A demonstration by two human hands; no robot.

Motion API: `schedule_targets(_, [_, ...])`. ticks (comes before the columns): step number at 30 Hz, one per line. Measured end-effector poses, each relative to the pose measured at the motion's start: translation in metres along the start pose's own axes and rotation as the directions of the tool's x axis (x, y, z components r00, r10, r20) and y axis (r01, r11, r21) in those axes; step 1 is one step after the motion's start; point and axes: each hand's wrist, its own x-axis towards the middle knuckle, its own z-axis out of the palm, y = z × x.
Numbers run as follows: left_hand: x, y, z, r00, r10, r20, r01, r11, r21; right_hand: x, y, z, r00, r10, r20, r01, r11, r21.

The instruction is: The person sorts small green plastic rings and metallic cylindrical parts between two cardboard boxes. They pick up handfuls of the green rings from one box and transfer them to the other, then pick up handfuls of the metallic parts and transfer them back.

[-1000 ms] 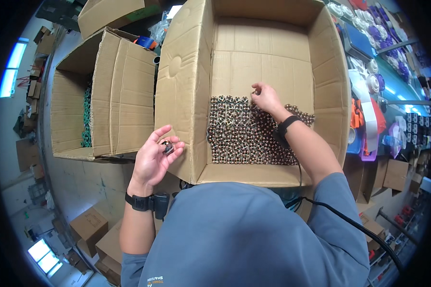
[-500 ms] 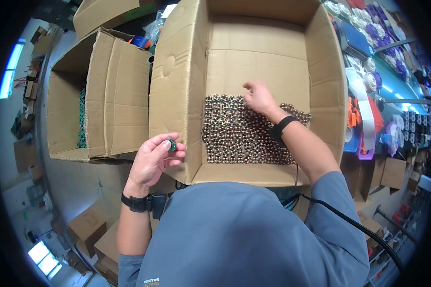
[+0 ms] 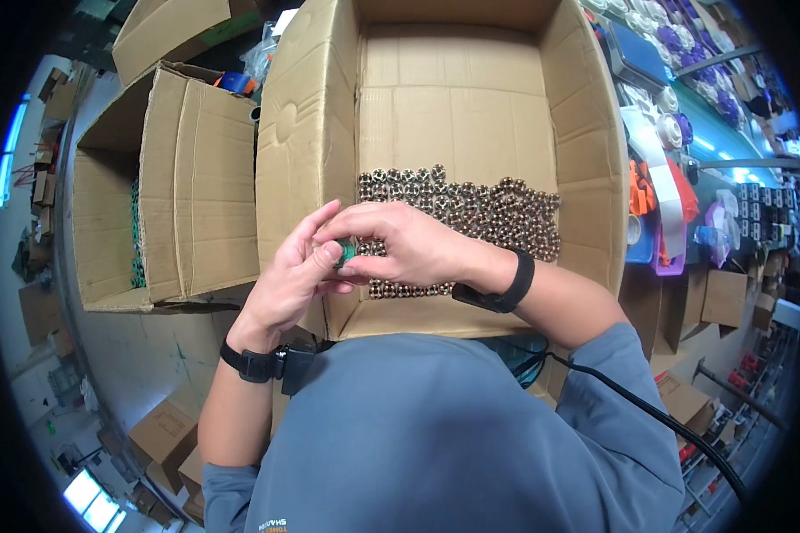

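Observation:
A small green round part (image 3: 345,252) is between my two hands, over the near left corner of a big open cardboard box (image 3: 458,120). My left hand (image 3: 289,271) pinches it between thumb and fingers. From the right, my right hand (image 3: 422,247) reaches across, its thumb and curled fingers closed around the same part; its fingertips are partly hidden. Many shiny copper-and-silver round parts (image 3: 498,213) lie in packed rows in the near half of the box, below and beyond my right hand.
Left of the big box stands a smaller open carton (image 3: 213,178) with green pieces (image 3: 136,240) inside. To the right are a blue box (image 3: 638,58), orange pieces (image 3: 642,188) and shelves of white and purple items. A black cable (image 3: 649,409) runs past my right arm.
My right hand has come from over the metal parts, left and nearer, to the green part in my left hand. My left hand has moved slightly right and up. The view has shifted a little.

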Motion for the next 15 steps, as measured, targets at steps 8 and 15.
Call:
schedule_targets(8, [0.021, -0.014, -0.01, 0.994, -0.106, 0.022, 0.106, 0.994, -0.029, -0.016, 0.05, -0.039, 0.828, 0.533, -0.172, -0.514, 0.845, 0.145])
schedule_targets(15, [0.034, 0.0, -0.003, 0.983, -0.18, -0.021, 0.18, 0.953, 0.244, -0.059, 0.174, -0.126, 0.674, 0.672, -0.308, -0.701, 0.45, -0.553])
